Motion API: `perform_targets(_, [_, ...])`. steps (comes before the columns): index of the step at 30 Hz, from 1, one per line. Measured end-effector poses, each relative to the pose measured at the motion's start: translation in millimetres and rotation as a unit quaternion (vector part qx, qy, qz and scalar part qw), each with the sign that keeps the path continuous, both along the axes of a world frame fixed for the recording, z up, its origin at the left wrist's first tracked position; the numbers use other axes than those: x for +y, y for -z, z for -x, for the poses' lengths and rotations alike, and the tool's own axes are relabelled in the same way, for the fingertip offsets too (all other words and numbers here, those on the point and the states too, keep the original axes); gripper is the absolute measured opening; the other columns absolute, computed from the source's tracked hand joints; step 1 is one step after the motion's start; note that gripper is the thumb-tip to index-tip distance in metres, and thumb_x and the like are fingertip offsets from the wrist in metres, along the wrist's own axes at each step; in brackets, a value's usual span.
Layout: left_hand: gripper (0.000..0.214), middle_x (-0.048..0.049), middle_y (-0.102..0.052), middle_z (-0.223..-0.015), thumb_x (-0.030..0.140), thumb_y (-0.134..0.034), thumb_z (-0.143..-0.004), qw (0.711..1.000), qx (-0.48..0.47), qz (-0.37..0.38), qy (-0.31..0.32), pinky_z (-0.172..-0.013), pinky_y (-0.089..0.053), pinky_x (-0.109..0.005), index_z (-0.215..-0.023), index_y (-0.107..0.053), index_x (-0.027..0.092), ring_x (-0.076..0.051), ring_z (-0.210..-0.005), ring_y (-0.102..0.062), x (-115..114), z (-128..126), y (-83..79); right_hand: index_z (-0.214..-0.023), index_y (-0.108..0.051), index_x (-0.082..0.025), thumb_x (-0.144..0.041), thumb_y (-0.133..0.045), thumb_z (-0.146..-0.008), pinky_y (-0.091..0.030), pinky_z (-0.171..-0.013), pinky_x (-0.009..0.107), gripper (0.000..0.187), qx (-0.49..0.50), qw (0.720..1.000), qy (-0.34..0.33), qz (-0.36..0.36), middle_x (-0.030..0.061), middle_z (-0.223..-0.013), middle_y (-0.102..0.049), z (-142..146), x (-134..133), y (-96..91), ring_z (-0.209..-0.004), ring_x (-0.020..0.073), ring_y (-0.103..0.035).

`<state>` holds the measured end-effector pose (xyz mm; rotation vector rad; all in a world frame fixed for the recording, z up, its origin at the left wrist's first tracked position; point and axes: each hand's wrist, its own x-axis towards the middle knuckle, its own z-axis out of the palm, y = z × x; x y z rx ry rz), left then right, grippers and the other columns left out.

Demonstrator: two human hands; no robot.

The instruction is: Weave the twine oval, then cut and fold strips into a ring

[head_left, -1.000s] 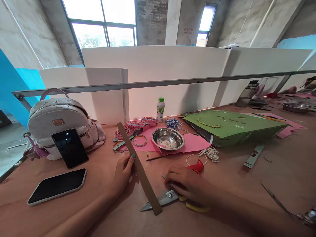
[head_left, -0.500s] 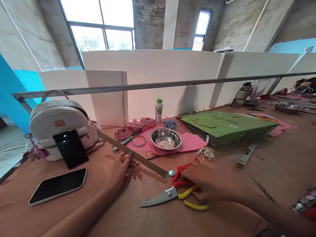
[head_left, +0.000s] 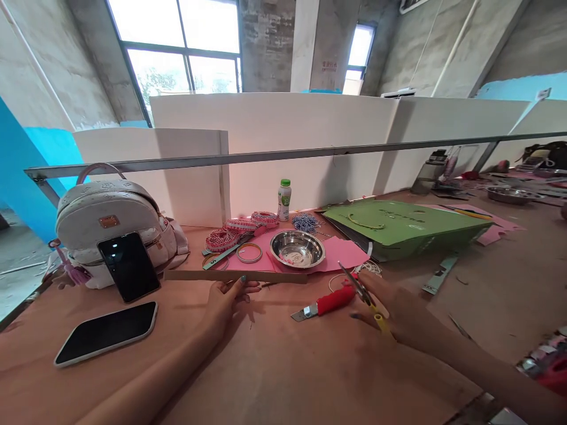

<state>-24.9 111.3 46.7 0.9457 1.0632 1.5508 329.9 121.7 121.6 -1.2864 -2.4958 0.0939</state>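
Observation:
A long, narrow brown strip [head_left: 279, 276] runs nearly level across the middle of the table. My left hand [head_left: 225, 301] pinches it near its middle, thumb at the lower edge. In my right hand [head_left: 394, 301] are yellow-handled scissors [head_left: 361, 289], gripped with their blades pointing up and to the left. Beside that hand a red utility knife [head_left: 334, 301] lies on the tabletop, blade toward the left. Just behind the strip stands a steel bowl [head_left: 297, 249] with small pink bits inside, resting on pink sheets [head_left: 345, 252].
On the left are a white backpack [head_left: 106, 203], a phone [head_left: 128, 265] leaning on it and another phone [head_left: 106, 333] lying flat. Red-white trim [head_left: 221, 239], tape rolls [head_left: 249, 252] and a bottle [head_left: 284, 199] sit behind. A green bag [head_left: 407, 227] lies at right.
The strip has swung from a slant to nearly level. My right hand has lifted the scissors off the table and turned their blades upward; the utility knife stays on the table.

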Motion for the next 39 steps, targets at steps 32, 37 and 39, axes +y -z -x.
perform_targets(32, [0.030, -0.0142, -0.080, -0.096, 0.041, -0.072, -0.089, 0.991, 0.002, -0.047, 0.122, -0.083, -0.063, -0.037, -0.099, -0.073, 0.012, -0.029, -0.093, -0.077, -36, -28, 4.8, -0.093, -0.058, -0.014, -0.062, -0.050, -0.093, -0.029, -0.056, 0.031, 0.049, -0.281, 0.945, -0.156, -0.061, 0.0112, -0.091, -0.064, 70, 25, -45.8, -0.076, 0.0253, -0.062])
perform_targets(37, [0.027, -0.0129, -0.080, -0.094, 0.038, -0.073, -0.088, 0.992, 0.000, -0.047, 0.119, -0.082, -0.063, -0.035, -0.097, -0.073, 0.012, -0.027, -0.091, -0.077, -36, -28, 1.8, -0.093, -0.059, -0.013, -0.059, -0.052, -0.094, -0.026, -0.055, 0.031, 0.046, -0.312, 0.935, -0.148, -0.083, 0.0122, -0.090, -0.064, 73, 24, -46.3, -0.075, 0.0254, -0.061])
perform_targets(39, [0.028, -0.0130, -0.080, -0.094, 0.038, -0.075, -0.087, 0.992, 0.002, -0.045, 0.120, -0.081, -0.064, -0.036, -0.097, -0.073, 0.012, -0.028, -0.091, -0.077, -37, -30, -0.9, -0.094, -0.059, -0.013, -0.058, -0.053, -0.094, -0.025, -0.054, 0.031, 0.045, -0.318, 0.932, -0.147, -0.096, 0.0120, -0.090, -0.064, 72, 26, -45.3, -0.074, 0.0251, -0.061])
